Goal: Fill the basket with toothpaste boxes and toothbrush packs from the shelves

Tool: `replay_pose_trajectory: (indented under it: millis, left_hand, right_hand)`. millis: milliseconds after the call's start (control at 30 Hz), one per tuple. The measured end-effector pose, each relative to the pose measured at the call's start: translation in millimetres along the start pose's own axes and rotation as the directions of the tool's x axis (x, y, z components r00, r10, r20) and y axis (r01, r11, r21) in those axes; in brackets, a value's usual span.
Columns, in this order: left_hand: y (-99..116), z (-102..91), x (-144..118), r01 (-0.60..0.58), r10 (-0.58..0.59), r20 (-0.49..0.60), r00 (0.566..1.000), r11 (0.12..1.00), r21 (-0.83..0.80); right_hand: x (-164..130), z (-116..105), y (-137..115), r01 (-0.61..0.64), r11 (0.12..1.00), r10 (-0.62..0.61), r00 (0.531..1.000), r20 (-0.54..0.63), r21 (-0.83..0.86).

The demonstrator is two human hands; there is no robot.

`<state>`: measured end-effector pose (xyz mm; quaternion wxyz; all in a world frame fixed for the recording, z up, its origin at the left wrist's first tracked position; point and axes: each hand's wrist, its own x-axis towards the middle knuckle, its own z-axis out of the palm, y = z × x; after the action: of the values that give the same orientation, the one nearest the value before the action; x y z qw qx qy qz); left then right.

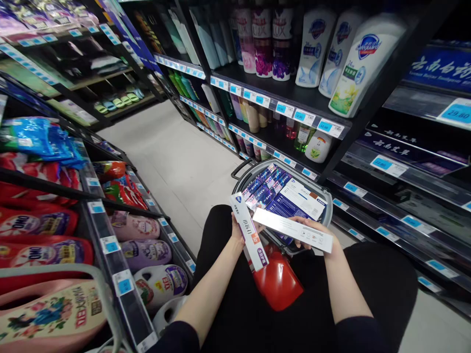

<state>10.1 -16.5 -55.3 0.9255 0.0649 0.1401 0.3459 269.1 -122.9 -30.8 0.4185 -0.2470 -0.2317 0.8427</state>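
A shopper's left hand (238, 229) grips a purple-tipped toothpaste box (249, 238) while the right hand (312, 231) closes around a white carton (293, 229), both held over the near rim of a basket (327, 208) of boxes

— Bright in here, isn't it? Even shop light from overhead, and the pale floor (172, 157) throws it back with no hard shadows.

— The dark shelving (294, 93) soaks it up, though; the lower right shelves sit murky, and the black clothing is one flat mass.

— Glare?

— Soft sheen on the white bottles (362, 59) and a highlight on the red plastic (277, 282). The white box (294, 229) is nearly blown out.

— And the lens?

— Wide. Shelf lines bow and lean at the edges, corners stretched and a bit smeared. The centre is sharp; small print stays unreadable.
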Motion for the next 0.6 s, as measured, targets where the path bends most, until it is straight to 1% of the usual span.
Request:
replay_pose_trajectory:
  millis: [100, 233, 333, 467, 600]
  left_hand:
    - [0.4, -3.6, 0.6, 0.005, -0.005, 0.035, 0.999, 1.000, 0.002]
    - [0.2, -2.9, 0.8, 0.001, -0.002, 0.043, 0.999, 1.000, 0.026]
    - [0.3, -1.4, 0.7, -0.001, -0.001, 0.055, 0.998, 0.999, 0.036]
    - [0.8, -0.3, 0.7, 0.015, -0.015, 0.077, 0.997, 1.000, 0.004]
    - [0.6, 0.8, 0.9, 0.014, -0.013, 0.068, 0.998, 1.000, -0.020]
  right_hand:
    - [1.6, -3.4, 0.6, -0.012, 1.000, 0.012, 1.000, 0.028, 0.001]
    - [2.5, -6.5, 1.3, -0.012, 1.000, 0.012, 0.999, 0.045, 0.005]
    - [2.2, -7.7, 2.1, -0.011, 1.000, 0.011, 0.999, 0.045, 0.007]
    - [1.7, -8.2, 2.7, -0.015, 1.000, 0.015, 0.999, 0.031, 0.011]
    - [1.9, -9.1, 3.0, -0.022, 1.000, 0.022, 1.000, 0.016, 0.003]
